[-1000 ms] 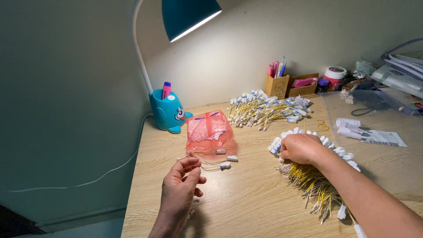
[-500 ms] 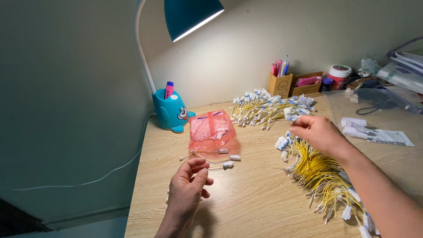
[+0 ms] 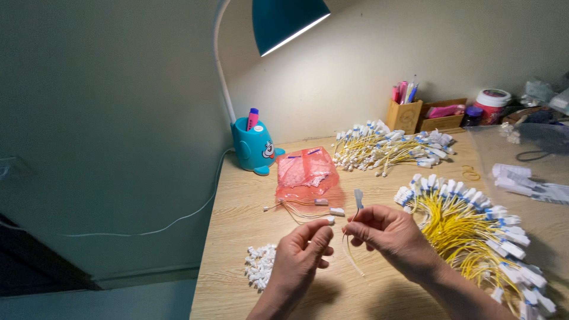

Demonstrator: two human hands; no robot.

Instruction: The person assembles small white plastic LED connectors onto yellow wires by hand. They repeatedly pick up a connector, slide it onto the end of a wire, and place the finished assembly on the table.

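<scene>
Pinching a thin yellow wire (image 3: 354, 249) above the tabletop (image 3: 237, 237), the right hand (image 3: 391, 234) grips just under its white plug (image 3: 358, 198); the left hand (image 3: 302, 255) closes on a small white clip (image 3: 329, 220). Light, limp, springy wire: best held near the stiff plug.

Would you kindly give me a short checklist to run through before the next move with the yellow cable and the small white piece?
1. Right hand grips a yellow cable, its white tag end up: ok.
2. Left hand pinches a small white piece at the fingertips: ok.
3. Piece lined up with the cable end: cannot tell, too small.
4. Spare white pieces lie within reach by the left hand: ok.
5. Fanned cable bundle rests on the desk, apart from both hands: ok.
6. Red bag sits behind the hands, out of the way: ok.
</scene>
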